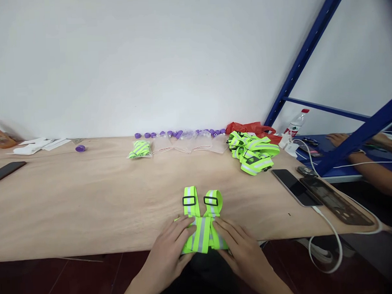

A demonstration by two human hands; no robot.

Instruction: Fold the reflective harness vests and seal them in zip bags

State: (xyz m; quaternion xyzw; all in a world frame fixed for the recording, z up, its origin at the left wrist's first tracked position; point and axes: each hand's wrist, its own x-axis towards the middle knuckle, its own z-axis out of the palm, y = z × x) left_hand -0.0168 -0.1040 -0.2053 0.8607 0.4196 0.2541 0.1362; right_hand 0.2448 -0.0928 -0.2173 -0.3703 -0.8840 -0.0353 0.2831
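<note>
A fluorescent yellow-green reflective vest (203, 233) made of straps lies partly folded at the table's front edge. Two strap loops with black slide buckles (189, 201) point away from me. My left hand (169, 248) grips the vest's left side, fingers on top and thumb low at the near edge. On the opposite side my right hand (241, 247) holds it the same way. The underside of the vest is hidden. Farther back lie a tangled pile of similar vests (253, 151) and one folded vest in a clear bag (140, 149).
Clear plastic bags (184, 143) and small purple items (174, 133) line the wall. A red bag (250, 128) lies behind the pile. At right are a phone (297, 187) with a white cable, a phone case (336, 200), a blue metal frame (305, 55) and another person's arm (372, 169).
</note>
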